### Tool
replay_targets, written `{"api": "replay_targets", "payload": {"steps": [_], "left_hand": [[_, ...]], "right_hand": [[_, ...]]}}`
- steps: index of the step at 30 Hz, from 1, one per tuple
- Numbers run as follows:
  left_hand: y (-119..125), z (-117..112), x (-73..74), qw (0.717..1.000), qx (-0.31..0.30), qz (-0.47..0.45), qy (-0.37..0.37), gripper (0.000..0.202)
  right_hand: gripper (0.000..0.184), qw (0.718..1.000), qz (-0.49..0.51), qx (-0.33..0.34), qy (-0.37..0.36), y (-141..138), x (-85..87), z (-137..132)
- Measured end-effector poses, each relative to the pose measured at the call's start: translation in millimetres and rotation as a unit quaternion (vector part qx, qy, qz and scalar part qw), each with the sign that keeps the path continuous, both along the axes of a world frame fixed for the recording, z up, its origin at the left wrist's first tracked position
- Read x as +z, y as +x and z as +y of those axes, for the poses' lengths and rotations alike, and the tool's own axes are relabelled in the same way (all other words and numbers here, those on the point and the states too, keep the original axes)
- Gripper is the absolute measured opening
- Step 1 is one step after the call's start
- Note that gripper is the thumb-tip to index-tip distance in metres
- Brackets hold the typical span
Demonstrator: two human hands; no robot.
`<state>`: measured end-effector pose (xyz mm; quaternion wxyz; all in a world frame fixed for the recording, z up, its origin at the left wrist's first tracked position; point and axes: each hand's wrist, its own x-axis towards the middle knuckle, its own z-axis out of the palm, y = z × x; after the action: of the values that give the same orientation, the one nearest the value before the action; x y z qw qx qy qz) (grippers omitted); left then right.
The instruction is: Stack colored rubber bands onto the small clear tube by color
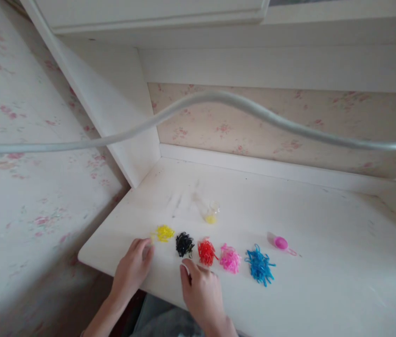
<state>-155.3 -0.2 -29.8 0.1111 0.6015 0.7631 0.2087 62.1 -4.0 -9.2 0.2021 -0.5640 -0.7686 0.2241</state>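
Note:
Small elastic bands lie in separate heaps by colour along the front of the white desk point(310, 290). The yellow heap point(164, 233) is closest to my left hand point(133, 263); its fingers are curled together, and a stray yellow strand lies by the fingertips. Below the black heap point(184, 245) and the red heap point(206, 252) is my right hand point(201, 288), thumb against bent forefinger. Anything pinched in either hand is hidden or too small to name. Further right come a pink heap point(230, 259) and a blue heap point(260, 265).
A small clear container point(214, 208) with something yellow point(211, 219) at its base stands behind the heaps. A pink rounded object with a loop point(281, 242) lies right. A pale curved tube point(215, 97) crosses the upper view. A side panel point(113, 103) rises at the left.

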Motion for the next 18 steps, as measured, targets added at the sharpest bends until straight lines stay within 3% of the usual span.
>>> {"api": "replay_targets", "payload": {"steps": [3, 7, 18], "left_hand": [[12.4, 1.5, 4.0, 0.999, 0.002, 0.035, -0.030, 0.027], [19.3, 6.7, 4.9, 0.998, -0.001, 0.062, -0.032, 0.025], [-0.8, 6.0, -11.1, 0.999, 0.010, 0.025, 0.029, 0.023]], "right_hand": [[0.020, 0.996, -0.082, 0.022, 0.023, -29.5, 13.1, 18.1], [0.018, 0.989, -0.140, 0.042, 0.027, -53.9, 14.4, 40.1], [0.021, 0.978, -0.183, 0.099, -0.015, -76.4, 15.6, 54.8]]}}
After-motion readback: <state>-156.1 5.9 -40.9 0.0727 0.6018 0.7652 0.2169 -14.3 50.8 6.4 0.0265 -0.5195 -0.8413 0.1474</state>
